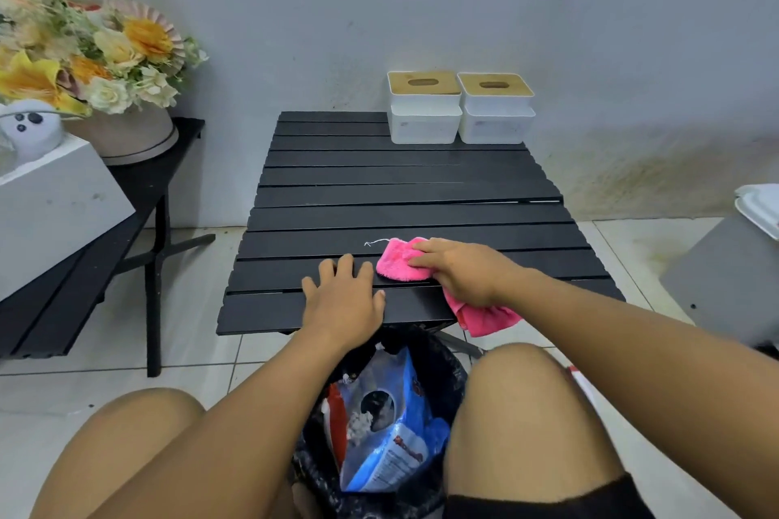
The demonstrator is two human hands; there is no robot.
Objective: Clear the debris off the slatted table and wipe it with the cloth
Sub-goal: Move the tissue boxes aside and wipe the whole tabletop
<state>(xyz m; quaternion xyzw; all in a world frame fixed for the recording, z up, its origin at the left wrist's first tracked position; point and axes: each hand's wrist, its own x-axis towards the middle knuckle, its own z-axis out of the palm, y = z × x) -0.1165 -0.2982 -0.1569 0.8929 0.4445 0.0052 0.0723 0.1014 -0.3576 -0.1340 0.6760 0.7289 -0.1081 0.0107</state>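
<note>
Your right hand (463, 272) has its fingers (425, 255) pressed down over the pink cloth (400, 261), low and centre-right in the frame, on the near slats. Your left hand (343, 299) lies flat with fingers spread, holding nothing, just left of the cloth on the black slatted surface (396, 190). Two white boxes (459, 110) sit at its far edge.

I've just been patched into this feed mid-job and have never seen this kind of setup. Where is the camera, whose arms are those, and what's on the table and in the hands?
There is no machine: one camera is worn on a person's head, looking forward and down, so the arms and knees are theirs. In front of them is a black slatted table. The left hand lies flat and open on the near slats, holding nothing. The right hand presses a pink cloth onto the table; part of the cloth hangs off the near edge. Two white tissue boxes with wooden lids stand at the far right corner. Between the knees is a black bin bag holding blue wrappers.
</note>
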